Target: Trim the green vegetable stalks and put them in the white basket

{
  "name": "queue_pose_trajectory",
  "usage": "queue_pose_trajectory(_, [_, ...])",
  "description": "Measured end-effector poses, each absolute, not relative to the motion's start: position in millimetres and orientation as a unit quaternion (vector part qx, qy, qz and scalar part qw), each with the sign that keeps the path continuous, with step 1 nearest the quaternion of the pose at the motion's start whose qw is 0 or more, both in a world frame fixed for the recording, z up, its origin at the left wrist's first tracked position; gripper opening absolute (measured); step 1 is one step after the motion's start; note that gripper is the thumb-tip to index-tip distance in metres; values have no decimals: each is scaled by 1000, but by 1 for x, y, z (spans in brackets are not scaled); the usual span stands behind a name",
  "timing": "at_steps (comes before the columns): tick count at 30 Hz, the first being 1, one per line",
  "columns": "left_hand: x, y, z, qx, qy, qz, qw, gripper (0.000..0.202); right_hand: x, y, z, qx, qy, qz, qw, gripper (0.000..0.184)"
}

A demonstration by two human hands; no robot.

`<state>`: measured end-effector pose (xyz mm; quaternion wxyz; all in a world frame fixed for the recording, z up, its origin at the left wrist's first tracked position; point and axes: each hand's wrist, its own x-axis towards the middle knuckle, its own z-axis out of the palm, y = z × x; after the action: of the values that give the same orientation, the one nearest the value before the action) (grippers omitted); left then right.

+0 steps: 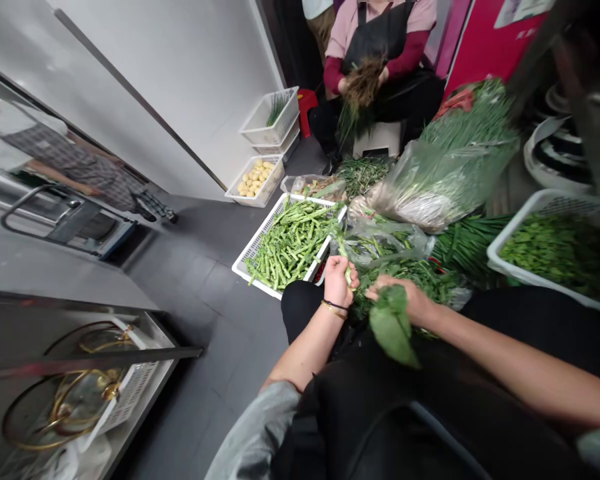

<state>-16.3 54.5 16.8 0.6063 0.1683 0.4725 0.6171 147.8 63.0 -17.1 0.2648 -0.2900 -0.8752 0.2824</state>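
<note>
Dark grey tiled floor (195,287). Pale smooth wall (170,73), upper left. Metal shelf (147,400), lower left. Red stool (307,107) near wall's far end. Bright red panel (495,50), upper right.

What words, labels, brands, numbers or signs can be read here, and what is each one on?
None can be read with certainty.
Red panel, upper right: a short line of pale characters, too small and blurred to read.
White sheet on that panel: cut off by the frame; any print is too blurred to read.
White basket of cut stems: no lettering that I can make out.
</note>
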Motion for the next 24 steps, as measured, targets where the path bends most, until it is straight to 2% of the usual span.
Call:
queue_pose_trajectory(3, [-22,49,18,204,464,602,617,43,184,71,-33,-376,-866,323,68,13])
queue_pose_trajectory(5, [-16,43,19,234,462,598,611,42,192,90,-24,-431,-841,327,28,28])
queue_pose_trajectory(8, [-1,36,18,288,472,592,586,41,169,117,9,-453,-801,372,119,50])
queue_pose_trajectory(12, [11,31,20,293,456,592,597,40,118,126,41,-458,-684,489,289,50])
queue_pose_trajectory(14, [11,29,23,248,422,589,643,40,106,119,37,-452,-682,471,330,46])
queue_pose_trajectory(16, [8,27,26,205,380,562,706,40,107,109,24,-447,-721,388,361,42])
queue_pose_trajectory(18, [3,26,28,171,339,537,753,35,116,98,10,-431,-769,289,373,38])
queue_pose_trajectory(20, [-3,27,30,152,304,523,782,24,129,91,1,-403,-793,288,355,38])
queue_pose_trajectory(24, [-13,29,33,162,241,455,842,14,146,94,10,-337,-720,545,266,44])
